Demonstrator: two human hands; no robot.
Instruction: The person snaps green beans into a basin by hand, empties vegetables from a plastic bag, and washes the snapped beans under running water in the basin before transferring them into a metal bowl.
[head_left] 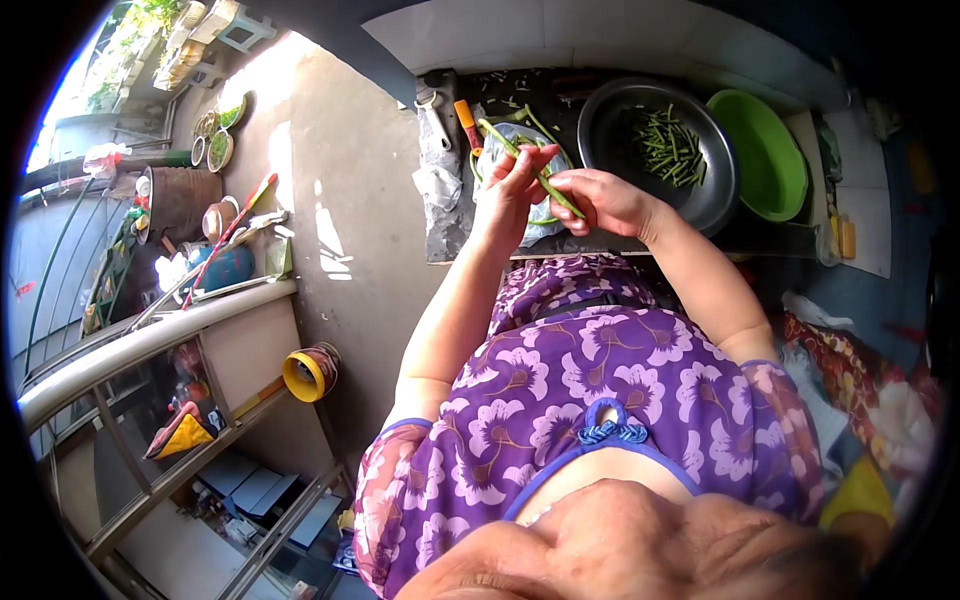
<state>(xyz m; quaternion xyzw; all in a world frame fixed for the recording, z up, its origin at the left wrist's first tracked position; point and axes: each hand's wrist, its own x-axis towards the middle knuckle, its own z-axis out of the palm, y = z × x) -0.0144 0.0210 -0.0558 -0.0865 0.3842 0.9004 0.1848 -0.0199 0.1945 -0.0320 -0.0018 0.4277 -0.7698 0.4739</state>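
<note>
A long green bean (558, 198) runs slantwise between my two hands above the counter. My left hand (519, 180) has its fingers closed round the upper part of the bean. Lower down, my right hand (600, 200) pinches the same bean near its lower end. Beneath my hands lies a pale plastic bag (541, 232) with more long beans on it. To the right, a dark metal basin (722, 150) holds a pile of cut bean pieces (670, 148).
A green plastic basin (785, 160) stands right of the metal one. An orange-handled tool (465, 115) and a white peeler (434, 125) lie on the counter's left part. A yellow-rimmed bucket (305, 376) sits on the floor at left.
</note>
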